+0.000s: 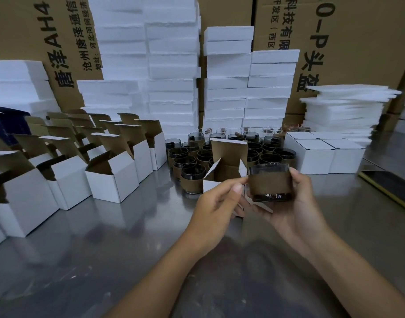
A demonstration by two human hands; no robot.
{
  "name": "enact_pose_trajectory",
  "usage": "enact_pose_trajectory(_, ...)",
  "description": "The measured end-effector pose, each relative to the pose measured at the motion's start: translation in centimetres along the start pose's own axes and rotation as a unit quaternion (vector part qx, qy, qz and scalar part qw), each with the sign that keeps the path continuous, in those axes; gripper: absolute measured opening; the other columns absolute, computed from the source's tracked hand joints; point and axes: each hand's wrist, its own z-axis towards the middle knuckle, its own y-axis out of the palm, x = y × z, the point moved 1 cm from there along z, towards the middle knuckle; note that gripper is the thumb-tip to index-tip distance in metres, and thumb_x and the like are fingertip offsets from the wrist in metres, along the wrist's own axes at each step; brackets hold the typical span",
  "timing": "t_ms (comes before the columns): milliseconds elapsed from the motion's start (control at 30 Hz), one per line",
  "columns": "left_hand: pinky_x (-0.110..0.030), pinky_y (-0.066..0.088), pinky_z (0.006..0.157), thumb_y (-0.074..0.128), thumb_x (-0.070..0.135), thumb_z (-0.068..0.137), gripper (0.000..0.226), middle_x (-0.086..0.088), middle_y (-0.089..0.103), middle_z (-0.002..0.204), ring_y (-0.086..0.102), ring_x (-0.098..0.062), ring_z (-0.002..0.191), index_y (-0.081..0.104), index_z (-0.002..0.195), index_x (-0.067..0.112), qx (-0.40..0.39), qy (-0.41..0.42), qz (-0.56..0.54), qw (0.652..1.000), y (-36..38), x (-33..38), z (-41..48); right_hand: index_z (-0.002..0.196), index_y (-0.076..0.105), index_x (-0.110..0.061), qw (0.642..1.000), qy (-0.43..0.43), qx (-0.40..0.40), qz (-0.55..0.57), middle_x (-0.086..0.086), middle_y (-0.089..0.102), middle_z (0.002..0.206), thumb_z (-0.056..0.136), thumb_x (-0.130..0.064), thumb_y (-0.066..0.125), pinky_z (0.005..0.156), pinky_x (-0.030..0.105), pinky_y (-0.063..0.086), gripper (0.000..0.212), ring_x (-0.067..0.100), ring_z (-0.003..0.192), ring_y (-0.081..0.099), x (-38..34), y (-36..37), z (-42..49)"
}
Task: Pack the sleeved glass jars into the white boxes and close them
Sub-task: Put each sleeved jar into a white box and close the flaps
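My right hand (298, 210) grips a dark glass jar (269, 183) wrapped in a brown cardboard sleeve, held upright above the steel table. Just left of it my left hand (216, 203) holds the front of an open white box (226, 166), whose brown-lined lid stands up. The hand covers the box's lower front. Behind the box stand several more sleeved jars (192, 177) in a cluster.
Rows of open white boxes (114, 180) fill the left of the table (105, 237). Closed white boxes (323, 154) stand at the right. Stacks of white foam (171, 65) and brown cartons (357, 42) line the back. A dark tray edge (390, 189) lies far right.
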Motion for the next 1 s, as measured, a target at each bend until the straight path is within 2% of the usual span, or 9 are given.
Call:
enact_pose_trajectory(267,-0.023,0.048,0.069,0.039,0.044,0.086,0.032,0.004,0.066,0.073,0.063,-0.011,0.071,0.058,0.111,0.041,-0.002,-0.003,0.015,1.0,0.1,0.1,-0.1,0.105,0.062,-0.016,1.0,0.007,0.002,-0.018,0.01,0.066,0.096,0.092,-0.047,0.037,0.061,0.03,0.051,0.042,0.016,0.075,0.062,0.0,-0.1,0.1)
enact_pose_trajectory(367,-0.024,0.048,0.069,0.038,0.044,0.086,0.03,0.004,0.065,0.073,0.062,-0.011,0.071,0.059,0.108,0.041,0.001,-0.009,0.014,1.0,0.1,0.1,-0.1,0.098,0.065,-0.018,0.999,-0.002,0.0,-0.036,0.008,0.067,0.094,0.077,-0.052,0.05,0.062,0.031,0.051,0.042,0.015,0.074,0.064,0.0,0.1,0.0)
enact_pose_trajectory(500,-0.034,0.051,0.067,0.038,0.045,0.085,0.042,-0.005,0.065,0.076,0.061,-0.015,0.07,0.067,0.102,0.019,0.01,-0.032,-0.014,0.999,0.2,0.2,0.1,0.099,0.063,-0.012,0.993,-0.057,0.001,-0.106,0.01,0.067,0.095,0.064,-0.053,0.058,0.065,0.031,0.053,0.054,0.017,0.079,0.064,0.2,0.4,-0.3)
enact_pose_trajectory(567,-0.031,0.052,0.066,0.037,0.047,0.083,0.052,-0.011,0.068,0.079,0.063,-0.015,0.069,0.067,0.1,0.008,0.018,-0.052,-0.038,0.998,0.1,0.3,0.2,0.098,0.062,-0.014,0.986,-0.098,0.005,-0.133,0.004,0.068,0.09,0.061,-0.05,0.062,0.063,0.028,0.053,0.053,0.015,0.08,0.065,0.4,0.5,-0.5)
enact_pose_trajectory(700,-0.025,0.053,0.066,0.032,0.051,0.082,0.05,-0.008,0.071,0.081,0.066,-0.011,0.069,0.069,0.094,0.019,0.014,-0.066,-0.056,0.996,0.1,0.4,0.4,0.101,0.059,-0.02,0.965,-0.172,0.005,-0.198,-0.004,0.068,0.092,0.066,-0.037,0.073,0.079,0.026,0.052,0.041,0.011,0.089,0.062,0.6,0.7,-0.8)
enact_pose_trajectory(767,-0.025,0.054,0.07,0.031,0.052,0.082,0.048,-0.005,0.073,0.082,0.068,-0.014,0.074,0.068,0.093,0.025,0.007,-0.072,-0.067,0.995,0.2,0.2,0.3,0.103,0.059,-0.021,0.952,-0.201,0.0,-0.231,-0.011,0.068,0.088,0.068,-0.032,0.079,0.074,0.014,0.049,0.042,0.002,0.084,0.062,0.7,0.7,-0.9)
enact_pose_trajectory(867,-0.036,0.055,0.08,0.034,0.055,0.081,0.05,-0.017,0.071,0.096,0.068,-0.03,0.09,0.068,0.097,0.022,-0.006,-0.082,-0.084,0.993,0.3,0.0,0.2,0.102,0.057,-0.023,0.934,-0.234,-0.005,-0.269,-0.018,0.067,0.083,0.063,-0.028,0.071,0.067,0.008,0.046,0.041,-0.007,0.075,0.061,0.9,0.7,-1.2)
enact_pose_trajectory(933,-0.038,0.054,0.082,0.037,0.054,0.08,0.051,-0.016,0.071,0.096,0.067,-0.029,0.089,0.068,0.099,0.019,-0.015,-0.09,-0.104,0.99,0.3,-0.2,0.3,0.102,0.056,-0.025,0.926,-0.251,-0.007,-0.283,-0.021,0.066,0.085,0.062,-0.028,0.073,0.066,0.007,0.046,0.044,-0.007,0.077,0.062,1.0,0.7,-1.3)
enact_pose_trajectory(1000,-0.032,0.056,0.078,0.038,0.051,0.082,0.05,-0.01,0.072,0.09,0.068,-0.021,0.083,0.068,0.099,0.015,-0.025,-0.097,-0.123,0.987,0.2,-0.3,0.4,0.102,0.054,-0.026,0.919,-0.263,-0.01,-0.292,-0.025,0.066,0.087,0.061,-0.028,0.075,0.065,0.007,0.046,0.045,-0.006,0.079,0.063,1.1,0.8,-1.3)
